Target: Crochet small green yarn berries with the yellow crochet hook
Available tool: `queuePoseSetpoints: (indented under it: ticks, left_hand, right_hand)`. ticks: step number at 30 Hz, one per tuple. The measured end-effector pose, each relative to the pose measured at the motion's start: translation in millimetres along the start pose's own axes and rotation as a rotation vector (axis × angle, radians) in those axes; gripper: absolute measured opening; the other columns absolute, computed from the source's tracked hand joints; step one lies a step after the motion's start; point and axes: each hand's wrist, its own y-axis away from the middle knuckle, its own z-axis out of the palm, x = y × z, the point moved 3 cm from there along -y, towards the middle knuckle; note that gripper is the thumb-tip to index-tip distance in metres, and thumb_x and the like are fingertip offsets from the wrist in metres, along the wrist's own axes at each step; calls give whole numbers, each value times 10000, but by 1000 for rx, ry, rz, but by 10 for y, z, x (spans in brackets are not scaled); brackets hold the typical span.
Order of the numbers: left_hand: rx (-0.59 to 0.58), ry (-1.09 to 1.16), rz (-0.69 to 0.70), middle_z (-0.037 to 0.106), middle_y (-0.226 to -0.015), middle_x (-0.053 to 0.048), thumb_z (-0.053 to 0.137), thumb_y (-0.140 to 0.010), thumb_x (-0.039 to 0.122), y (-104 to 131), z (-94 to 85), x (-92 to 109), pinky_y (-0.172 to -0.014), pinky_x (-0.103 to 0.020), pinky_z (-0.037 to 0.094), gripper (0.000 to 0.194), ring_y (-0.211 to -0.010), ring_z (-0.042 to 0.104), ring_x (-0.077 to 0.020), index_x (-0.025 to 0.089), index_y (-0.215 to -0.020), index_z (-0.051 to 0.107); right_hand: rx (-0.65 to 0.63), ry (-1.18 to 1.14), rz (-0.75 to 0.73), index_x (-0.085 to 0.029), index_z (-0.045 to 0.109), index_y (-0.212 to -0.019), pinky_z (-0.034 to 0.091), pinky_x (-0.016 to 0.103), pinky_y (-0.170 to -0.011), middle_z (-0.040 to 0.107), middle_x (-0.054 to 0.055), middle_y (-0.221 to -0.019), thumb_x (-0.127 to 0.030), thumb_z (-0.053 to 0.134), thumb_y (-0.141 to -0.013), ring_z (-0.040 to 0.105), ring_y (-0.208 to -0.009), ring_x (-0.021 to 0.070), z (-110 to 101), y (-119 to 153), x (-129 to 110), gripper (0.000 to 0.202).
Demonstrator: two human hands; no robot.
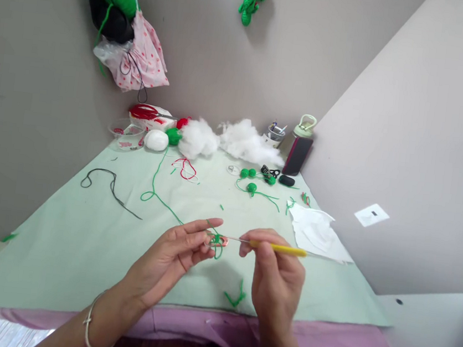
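My left hand pinches a small ring wrapped with green yarn loops, and its index finger is stretched out with the strand passing near it. In my right hand is a crochet hook with a yellow handle, gripped between thumb and fingers. The hook's thin metal shaft points left and its tip meets the green yarn at the ring; the exact tip is too small to make out. From the left hand, green yarn runs back over the cloth to a green ball.
Behind the hands lie white stuffing, a white yarn ball, green crocheted balls and black cord. White paper is at the right. A bottle and phone stand back right. Green scraps lie near the front edge.
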Motion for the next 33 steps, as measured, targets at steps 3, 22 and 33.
queuePoseSetpoints:
  ticks: [3,22,33]
  left_hand:
    - [-17,-87,34,775,-981,-56,831,-860,258,15,30,11,-887,-283,512,327,-847,654,-141,189,-1178,808]
    - [1,-39,-29,747,-1005,-44,847,-855,290,32,25,-31,-882,-271,510,381,-842,634,-119,211,-1223,790]
    - [25,-60,12,723,-901,-7,889,-813,310,22,74,-42,-896,-268,520,480,-826,625,-111,211,-1269,773]
  right_hand:
    - [-38,-169,151,-221,768,-930,572,310,-627,708,33,-811,-294,610,-1022,648,-643,152,38,-17,64,197]
    - [-207,335,-329,-290,740,-1245,638,376,-802,771,87,-1078,-100,572,-1005,741,-969,225,51,141,-72,350]
    - [-192,455,-477,-282,740,-1278,613,362,-793,748,103,-1132,-51,605,-970,720,-1007,235,107,197,-7,408]
